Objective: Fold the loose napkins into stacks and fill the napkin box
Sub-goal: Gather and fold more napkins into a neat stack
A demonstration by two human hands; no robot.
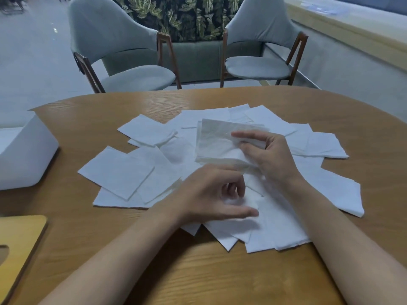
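While the right hand [268, 155] pinches a napkin stack [215, 142] tilted above the loose napkins [119, 172], the left hand [209, 194] hovers low, fingers curled; cannot tell its grip.

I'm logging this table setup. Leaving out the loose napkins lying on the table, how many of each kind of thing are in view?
Grey padded chairs with wooden frames: 2
White napkin box: 1
Tan wooden board with a cut-out: 1
Wooden table with a curved edge: 1
Bare hands, left hand and right hand: 2
White napkin bundle pinched by the right hand: 1
Total: 8
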